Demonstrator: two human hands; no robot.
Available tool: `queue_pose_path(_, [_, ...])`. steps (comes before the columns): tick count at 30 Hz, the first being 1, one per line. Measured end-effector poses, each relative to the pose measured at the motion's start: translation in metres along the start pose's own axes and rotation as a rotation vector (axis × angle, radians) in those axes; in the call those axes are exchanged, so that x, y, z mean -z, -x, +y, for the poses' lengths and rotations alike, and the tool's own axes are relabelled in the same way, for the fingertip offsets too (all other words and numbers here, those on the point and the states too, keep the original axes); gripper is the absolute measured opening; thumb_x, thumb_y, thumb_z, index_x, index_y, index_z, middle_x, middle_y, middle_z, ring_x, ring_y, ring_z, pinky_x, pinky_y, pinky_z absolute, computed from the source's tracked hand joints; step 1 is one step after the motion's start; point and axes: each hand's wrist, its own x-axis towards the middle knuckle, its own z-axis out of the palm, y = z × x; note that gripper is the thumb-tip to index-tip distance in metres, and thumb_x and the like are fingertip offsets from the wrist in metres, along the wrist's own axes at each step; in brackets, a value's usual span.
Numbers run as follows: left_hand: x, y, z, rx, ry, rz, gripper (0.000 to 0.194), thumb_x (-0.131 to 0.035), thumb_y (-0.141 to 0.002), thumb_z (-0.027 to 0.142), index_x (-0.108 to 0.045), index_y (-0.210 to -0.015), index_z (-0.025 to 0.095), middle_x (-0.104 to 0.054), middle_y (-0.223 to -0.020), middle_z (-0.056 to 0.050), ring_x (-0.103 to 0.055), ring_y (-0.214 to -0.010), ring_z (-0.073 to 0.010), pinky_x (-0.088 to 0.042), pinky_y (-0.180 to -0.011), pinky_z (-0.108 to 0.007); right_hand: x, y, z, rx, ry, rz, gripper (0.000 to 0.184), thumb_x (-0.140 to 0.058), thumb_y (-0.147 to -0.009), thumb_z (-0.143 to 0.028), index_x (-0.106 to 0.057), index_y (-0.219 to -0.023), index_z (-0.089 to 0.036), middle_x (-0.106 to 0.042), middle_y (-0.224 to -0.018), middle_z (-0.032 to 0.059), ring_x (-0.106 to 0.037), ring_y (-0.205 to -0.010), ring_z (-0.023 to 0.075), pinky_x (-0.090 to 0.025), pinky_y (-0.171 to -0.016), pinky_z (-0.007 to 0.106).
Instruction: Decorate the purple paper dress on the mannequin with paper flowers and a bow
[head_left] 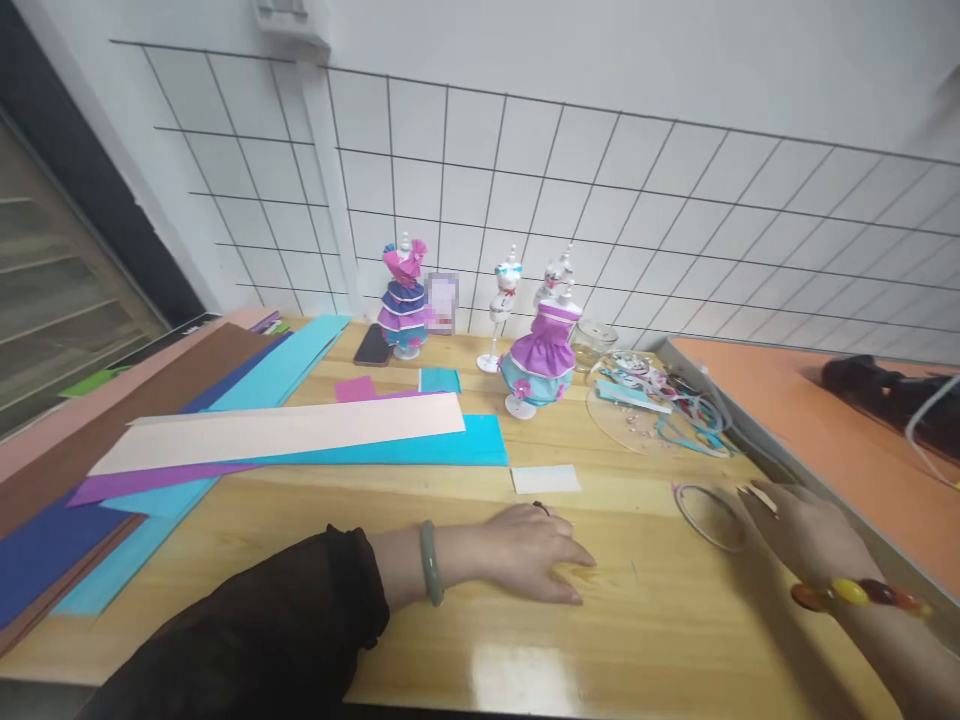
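Note:
My left hand (536, 550) lies on the wooden table (637, 630), its fingers and thumb apart and nothing in them. Just beyond it is a small white paper piece (546, 479). By the table's right edge, my right hand (806, 530) is slightly blurred, its fingers drawn together. A narrow pale sliver (763, 497) shows at those fingers; I cannot make out what it is. Left of that hand sits a thin grey ring (679, 500). Long crepe paper strips, a cream one (300, 430) over a bright blue one (484, 440), lie to the left.
Small dress forms stand at the back, one in a purple and blue dress (551, 335), another in tiered ruffles (405, 300). A phone (373, 345) lies nearby. Ribbons and trims (645, 385) are heaped at right, by a glass jar (595, 340). An orange surface (795, 390) adjoins the table.

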Motion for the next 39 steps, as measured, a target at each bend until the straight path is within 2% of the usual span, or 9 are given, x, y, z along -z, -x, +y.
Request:
queue_pose_path(2, [0.000,0.001,0.000,0.010,0.000,-0.008,0.048,-0.049,-0.078,0.050,-0.055,-0.118,0.023,-0.062,-0.094,-0.006,-0.056,-0.096,-0.0199,-0.040,-0.084,-0.032,0.004,0.003,-0.037,0.139,-0.128,0.017,0.034,-0.041,-0.079,-0.042,-0.066,-0.092,-0.023,-0.064,-0.104,0.0175,-0.059,-0.099,0.0327,-0.043,-0.086,0.044])
queue_pose_path(5, [-0.001,0.001,0.000,0.018,0.007,-0.004,0.048,-0.047,-0.078,0.051,-0.055,-0.117,0.023,-0.062,-0.094,-0.006,-0.056,-0.096,-0.0202,-0.040,-0.084,-0.032,0.009,0.008,-0.102,0.323,-0.416,-0.118,0.038,-0.049,-0.079,-0.046,-0.063,-0.106,-0.024,-0.062,-0.113,0.0113,-0.057,-0.103,0.0281,-0.042,-0.090,0.040])
queue_pose_path(8, [-0.003,0.002,0.000,0.019,0.011,0.009,0.049,-0.045,-0.079,0.053,-0.055,-0.117,0.023,-0.062,-0.096,-0.006,-0.055,-0.098,-0.0209,-0.039,-0.085,-0.033,0.006,0.003,-0.158,0.417,-0.699,-0.317,0.033,-0.058,-0.076,-0.043,-0.065,-0.103,-0.025,-0.065,-0.107,0.0087,-0.058,-0.097,0.0262,-0.042,-0.087,0.040])
queue_pose_path(11, [-0.004,0.004,0.000,0.021,0.010,0.017,0.049,-0.046,-0.079,0.052,-0.055,-0.117,0.022,-0.063,-0.098,-0.006,-0.055,-0.100,-0.0211,-0.039,-0.087,-0.033,-0.008,-0.011,-0.189,0.393,-0.797,-0.493,0.030,-0.064,-0.071,-0.039,-0.068,-0.096,-0.022,-0.066,-0.094,0.0073,-0.059,-0.085,0.0238,-0.044,-0.077,0.037])
queue_pose_path(18, [-0.009,0.003,-0.005,0.010,0.035,0.056,0.044,-0.052,-0.077,0.049,-0.060,-0.111,0.022,-0.066,-0.095,-0.004,-0.058,-0.096,-0.0194,-0.040,-0.086,-0.031,-0.032,-0.022,-0.201,0.412,-0.800,-0.755,0.022,-0.062,-0.072,-0.039,-0.061,-0.068,-0.018,-0.049,-0.055,-0.0034,-0.041,-0.051,0.0102,-0.028,-0.047,0.023])
queue_pose_path(22, [-0.014,0.001,-0.010,-0.009,0.086,0.077,0.042,-0.056,-0.076,0.047,-0.063,-0.107,0.020,-0.067,-0.084,-0.004,-0.060,-0.087,-0.0186,-0.041,-0.084,-0.030,-0.028,-0.015,-0.195,0.410,-0.860,-0.716,0.025,-0.059,-0.076,-0.041,-0.058,-0.070,-0.017,-0.053,-0.064,-0.0010,-0.044,-0.059,0.0111,-0.033,-0.053,0.023])
queue_pose_path(25, [-0.014,0.001,-0.012,0.061,0.320,0.129,0.036,-0.059,-0.074,0.043,-0.067,-0.100,0.019,-0.067,-0.076,-0.002,-0.060,-0.077,-0.0145,-0.043,-0.079,-0.026,-0.021,-0.010,-0.193,0.327,-1.018,-0.685,0.027,-0.060,-0.077,-0.043,-0.058,-0.073,-0.017,-0.056,-0.070,0.0001,-0.046,-0.064,0.0119,-0.036,-0.057,0.023])
queue_pose_path(32, [0.010,0.002,-0.010,0.520,1.018,0.550,0.042,-0.060,-0.071,0.049,-0.059,-0.095,0.015,-0.056,-0.072,0.000,-0.047,-0.058,-0.0056,-0.037,-0.052,-0.017,-0.009,-0.001,-0.207,0.003,-1.412,-0.679,0.031,-0.069,-0.067,-0.046,-0.059,-0.070,-0.018,-0.056,-0.059,-0.0015,-0.046,-0.050,0.0095,-0.035,-0.048,0.022])
queue_pose_path(39, [0.016,0.001,-0.017,0.526,1.227,0.714,0.043,-0.058,-0.073,0.051,-0.047,-0.092,0.014,-0.051,-0.061,0.003,-0.044,-0.045,-0.0056,-0.035,-0.041,-0.018,-0.018,0.009,-0.217,0.147,-1.424,-0.803,0.030,-0.063,-0.074,-0.047,-0.063,-0.076,-0.017,-0.063,-0.064,0.0025,-0.057,-0.059,0.0155,-0.041,-0.055,0.026])
